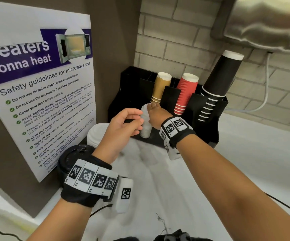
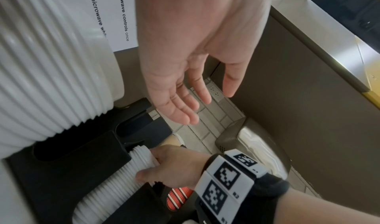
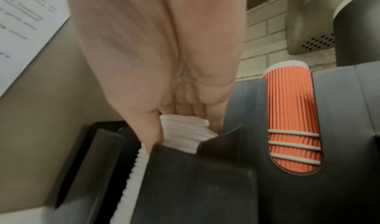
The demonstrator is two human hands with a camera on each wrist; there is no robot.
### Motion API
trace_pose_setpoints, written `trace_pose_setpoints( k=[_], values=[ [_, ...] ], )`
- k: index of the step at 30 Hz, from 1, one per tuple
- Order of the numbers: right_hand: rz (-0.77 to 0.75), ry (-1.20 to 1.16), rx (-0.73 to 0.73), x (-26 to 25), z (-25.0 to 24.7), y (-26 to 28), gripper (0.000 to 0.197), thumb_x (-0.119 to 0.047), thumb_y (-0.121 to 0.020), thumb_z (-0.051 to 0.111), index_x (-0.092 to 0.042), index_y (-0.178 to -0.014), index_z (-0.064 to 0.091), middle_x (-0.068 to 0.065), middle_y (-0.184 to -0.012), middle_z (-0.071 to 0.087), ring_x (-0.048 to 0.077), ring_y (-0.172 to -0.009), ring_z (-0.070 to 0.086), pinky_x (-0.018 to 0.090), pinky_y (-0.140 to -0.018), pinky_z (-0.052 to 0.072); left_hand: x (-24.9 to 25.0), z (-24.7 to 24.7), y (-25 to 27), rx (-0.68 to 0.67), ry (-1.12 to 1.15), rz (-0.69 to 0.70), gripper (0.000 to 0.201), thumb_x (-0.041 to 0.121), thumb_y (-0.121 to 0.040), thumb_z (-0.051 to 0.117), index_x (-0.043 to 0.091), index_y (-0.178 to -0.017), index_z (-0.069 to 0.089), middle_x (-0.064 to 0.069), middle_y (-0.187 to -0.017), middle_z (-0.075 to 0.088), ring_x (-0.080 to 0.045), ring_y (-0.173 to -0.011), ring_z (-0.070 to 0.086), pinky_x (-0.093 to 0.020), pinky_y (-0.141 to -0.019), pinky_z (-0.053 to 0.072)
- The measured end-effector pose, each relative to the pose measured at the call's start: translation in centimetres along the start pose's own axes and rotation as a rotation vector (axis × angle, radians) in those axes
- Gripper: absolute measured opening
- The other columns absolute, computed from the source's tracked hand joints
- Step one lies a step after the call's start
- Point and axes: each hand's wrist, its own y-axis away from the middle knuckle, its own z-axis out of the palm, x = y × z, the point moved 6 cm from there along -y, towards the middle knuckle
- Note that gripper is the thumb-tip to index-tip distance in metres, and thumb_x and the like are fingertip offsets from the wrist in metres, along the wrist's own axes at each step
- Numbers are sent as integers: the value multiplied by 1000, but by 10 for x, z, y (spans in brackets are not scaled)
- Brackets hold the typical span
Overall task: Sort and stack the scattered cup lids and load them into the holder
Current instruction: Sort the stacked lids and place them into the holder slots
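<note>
A stack of white lids [image 1: 145, 126] stands in the left front slot of the black holder [image 1: 120, 94]. My right hand [image 1: 152, 108] grips the top of this stack from above. In the right wrist view the right hand [image 3: 183, 128] has thumb and fingers curled round the white lids [image 3: 133, 170], which reach down inside the holder [image 3: 205, 187]. My left hand [image 1: 137, 122] hovers just left of the stack; in the left wrist view the left hand [image 2: 205, 105] is empty, its fingers straight. On the counter to the left stand a wider white lid stack [image 1: 97, 134] and a black lid stack [image 1: 71, 159].
Tan cups [image 1: 160, 87], red cups [image 1: 186, 94] and tall black cups [image 1: 219, 80] stand upside down in the holder's other slots. A microwave safety poster [image 1: 36, 94] covers the wall at left. A steel dispenser [image 1: 266, 25] hangs over the tiled back wall.
</note>
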Motion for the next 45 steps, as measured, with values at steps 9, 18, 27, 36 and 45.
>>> trace_pose_setpoints(
  k=[9, 18, 27, 36, 45],
  values=[
    [-67, -189, 32, 16, -15, 7, 66, -19, -97, 48, -11, -153, 13, 12, -158, 12, 31, -140, 29, 45, -113, 30, 7, 3, 3, 20, -3, -9, 20, 11, -94, 58, 28, -99, 67, 9, -91, 62, -10, -81, 65, -22, -76, 54],
    [-138, -404, 180, 9, -27, 34, 62, -16, -94, 53, -15, -149, 25, 15, -149, 28, 32, -135, 33, 49, -108, 33, 18, 21, 12, -41, -107, -33, 19, 11, -94, 57, 25, -104, 65, 4, -95, 60, -14, -86, 63, -25, -80, 54],
    [-468, -568, -139, -73, 6, 102, 4, -16, -91, 61, -18, -92, 65, -1, -92, 65, 8, -81, 58, 21, -75, 44, 72, -3, 30, -319, -929, 28, 9, 18, -88, 65, 26, -83, 66, 10, -93, 64, -3, -81, 60, -16, -71, 43],
    [-523, -479, -491, -137, 75, 131, 65, -40, -88, 66, -8, -139, 42, 10, -132, 54, 25, -115, 55, 34, -101, 44, 48, -65, 57, -328, -1578, -564, 62, 44, -74, 79, 11, -121, 56, -4, -109, 64, -21, -98, 60, -31, -80, 49],
    [-467, -675, -485, -142, 86, 130, 54, -37, -82, 74, -13, -124, 49, 4, -118, 60, 20, -107, 58, 31, -94, 49, 30, -65, 74, -395, -1624, -722, 72, 41, -71, 82, 7, -126, 51, -6, -115, 60, -23, -103, 59, -30, -77, 48]
  ],
)
